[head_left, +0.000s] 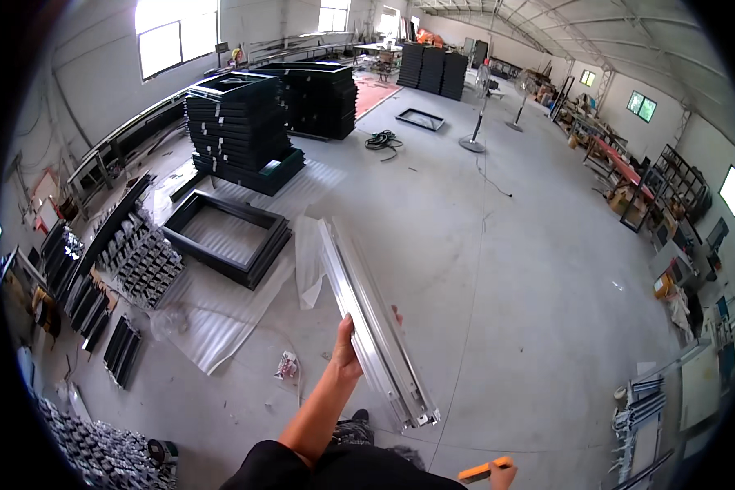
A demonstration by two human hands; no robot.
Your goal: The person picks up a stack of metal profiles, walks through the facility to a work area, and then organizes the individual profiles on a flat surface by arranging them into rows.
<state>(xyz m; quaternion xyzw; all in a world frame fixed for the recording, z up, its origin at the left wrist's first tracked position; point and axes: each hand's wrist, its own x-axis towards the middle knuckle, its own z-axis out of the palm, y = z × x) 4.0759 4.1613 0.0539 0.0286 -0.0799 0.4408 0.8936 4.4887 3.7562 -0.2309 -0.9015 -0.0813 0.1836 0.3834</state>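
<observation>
My left hand (346, 349) is wrapped around a bundle of long silver aluminium profiles (374, 327), held at a slant in front of my body. Its fingertips show on the bundle's far side. A loose piece of clear plastic film (308, 265) hangs at the bundle's upper end. Low at the frame's bottom edge, my right hand (503, 474) is closed on an orange utility knife (474, 473) with a dark strip along it. The knife is apart from the profiles, and its blade cannot be made out.
Black rectangular frames (257, 265) lie stacked on plastic sheeting (229, 335) at left, with taller frame stacks (233, 122) behind. Piled silver profiles (143, 257) stand at far left. A coiled hose (381, 141), a single frame (420, 120) and a standing fan (473, 144) are farther off.
</observation>
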